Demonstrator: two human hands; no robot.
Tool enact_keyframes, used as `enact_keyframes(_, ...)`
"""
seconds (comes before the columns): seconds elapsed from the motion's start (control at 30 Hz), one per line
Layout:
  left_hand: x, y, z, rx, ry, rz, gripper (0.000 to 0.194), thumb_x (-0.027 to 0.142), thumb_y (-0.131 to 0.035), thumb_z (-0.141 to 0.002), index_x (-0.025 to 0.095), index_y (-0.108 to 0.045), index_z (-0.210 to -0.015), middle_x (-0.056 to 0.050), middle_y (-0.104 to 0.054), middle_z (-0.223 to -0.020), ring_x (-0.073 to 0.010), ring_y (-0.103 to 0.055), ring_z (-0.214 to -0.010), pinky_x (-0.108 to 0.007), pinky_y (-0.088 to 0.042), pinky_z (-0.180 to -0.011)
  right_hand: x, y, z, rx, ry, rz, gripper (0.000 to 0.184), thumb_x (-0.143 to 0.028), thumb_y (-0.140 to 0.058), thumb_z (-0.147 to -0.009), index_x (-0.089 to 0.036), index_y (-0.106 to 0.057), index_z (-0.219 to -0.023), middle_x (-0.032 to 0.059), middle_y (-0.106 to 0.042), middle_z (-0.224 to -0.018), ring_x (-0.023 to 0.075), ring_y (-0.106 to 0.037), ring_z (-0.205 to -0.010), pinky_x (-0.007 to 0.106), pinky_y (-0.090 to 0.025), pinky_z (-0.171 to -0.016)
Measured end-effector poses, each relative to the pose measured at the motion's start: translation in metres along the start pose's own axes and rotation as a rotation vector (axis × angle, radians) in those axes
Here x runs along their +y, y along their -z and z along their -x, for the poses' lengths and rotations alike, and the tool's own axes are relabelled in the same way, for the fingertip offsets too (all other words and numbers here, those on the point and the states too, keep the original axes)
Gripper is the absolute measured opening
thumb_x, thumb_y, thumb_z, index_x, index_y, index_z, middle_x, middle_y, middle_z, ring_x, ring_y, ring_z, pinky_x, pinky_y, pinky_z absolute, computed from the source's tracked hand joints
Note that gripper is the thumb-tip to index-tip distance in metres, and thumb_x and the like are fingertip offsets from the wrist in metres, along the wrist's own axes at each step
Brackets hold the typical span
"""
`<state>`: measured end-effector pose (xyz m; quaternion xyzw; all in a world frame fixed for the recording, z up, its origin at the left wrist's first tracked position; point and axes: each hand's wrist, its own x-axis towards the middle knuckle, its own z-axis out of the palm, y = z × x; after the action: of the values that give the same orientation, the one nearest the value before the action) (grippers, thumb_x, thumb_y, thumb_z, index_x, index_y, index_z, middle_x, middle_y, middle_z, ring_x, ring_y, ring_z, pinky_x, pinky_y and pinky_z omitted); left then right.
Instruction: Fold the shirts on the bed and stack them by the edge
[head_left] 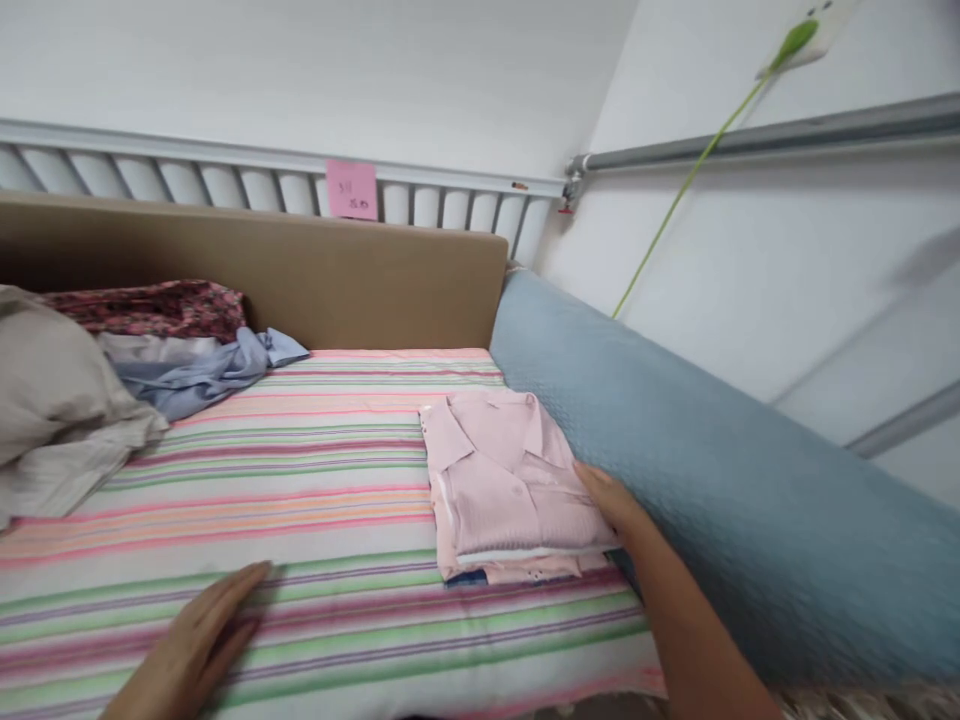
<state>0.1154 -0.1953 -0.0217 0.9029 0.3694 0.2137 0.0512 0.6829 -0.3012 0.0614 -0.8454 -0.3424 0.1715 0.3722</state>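
Note:
A folded pink collared shirt point(510, 490) lies on top of a small stack of folded clothes point(525, 572), whose lower layers show white, pink and dark blue edges. My right hand point(606, 495) rests against the right edge of the pink shirt, its fingers stretched out and not gripping. Over the striped bed sheet point(322, 500) at the lower left, my left hand point(199, 640) is held flat with straight fingers, apart from the stack. It holds nothing.
Unfolded clothes lie at the left: a beige garment point(52, 400), a blue shirt point(214, 372) and a red patterned cloth point(157, 305). A brown board point(375, 280) bounds the back, before a white radiator point(225, 187) with a pink note point(352, 190). A padded blue panel point(675, 430) borders the right.

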Motion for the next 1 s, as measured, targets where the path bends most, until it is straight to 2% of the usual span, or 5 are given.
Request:
enact_keyframes(0.13, -0.024, 0.005, 0.046, 0.044, -0.135, -0.259, 0.052, 0.033, -0.051, -0.085, 0.031, -0.042, -0.136, 0.001, -0.05, -0.138, -0.0191, -0.055, -0.118, -0.031, -0.048, -0.095, -0.015, -0.005, 0.02, 0.062, -0.005, 0.223, 0.05, -0.045, -0.041, -0.084, -0.008, -0.062, -0.11, 0.0212, -0.065, -0.108, 0.0314, -0.06, -0.102, 0.042, -0.043, -0.09)
enact_keyframes(0.43, -0.007, 0.005, 0.038, 0.176, -0.115, -0.302, 0.043, 0.037, -0.055, -0.084, 0.031, -0.054, -0.127, 0.002, -0.059, -0.129, -0.0179, -0.056, -0.114, -0.03, -0.044, -0.096, -0.059, -0.004, 0.048, 0.139, 0.145, 0.834, 0.062, -0.052, -0.032, -0.09, -0.009, -0.044, -0.132, 0.0215, -0.064, -0.108, 0.0327, -0.061, -0.099, 0.044, -0.045, -0.083)
enact_keyframes(0.6, -0.005, 0.005, 0.04, 0.177, -0.093, -0.262, 0.042, 0.034, -0.053, -0.085, 0.031, -0.053, -0.128, 0.002, -0.059, -0.129, -0.0173, -0.055, -0.116, -0.029, -0.042, -0.096, -0.073, -0.052, 0.065, 0.224, 0.451, 0.91, 0.051, -0.046, -0.03, -0.092, -0.024, -0.04, -0.137, 0.0124, -0.04, -0.143, 0.0309, -0.034, -0.132, 0.048, -0.032, -0.102)
enact_keyframes(0.8, -0.002, 0.007, 0.04, 0.187, -0.106, -0.287, 0.046, 0.034, -0.055, -0.084, 0.03, -0.051, -0.13, 0.001, -0.057, -0.131, -0.0172, -0.054, -0.117, -0.029, -0.041, -0.097, -0.068, -0.112, 0.058, 0.067, 0.356, 0.9, 0.052, -0.054, -0.032, -0.09, -0.036, -0.034, -0.139, 0.006, -0.031, -0.149, 0.0338, -0.028, -0.135, 0.059, -0.031, -0.098)
enact_keyframes(1.0, -0.002, 0.008, 0.04, 0.206, -0.133, -0.291, 0.047, 0.03, -0.055, -0.083, 0.029, -0.051, -0.13, 0.002, -0.057, -0.131, -0.0164, -0.052, -0.118, -0.027, -0.039, -0.097, -0.058, -0.125, 0.05, 0.117, 0.374, 0.998, 0.056, -0.056, -0.031, -0.09, -0.033, -0.031, -0.141, 0.0077, -0.03, -0.15, 0.0335, -0.027, -0.135, 0.056, -0.033, -0.098)
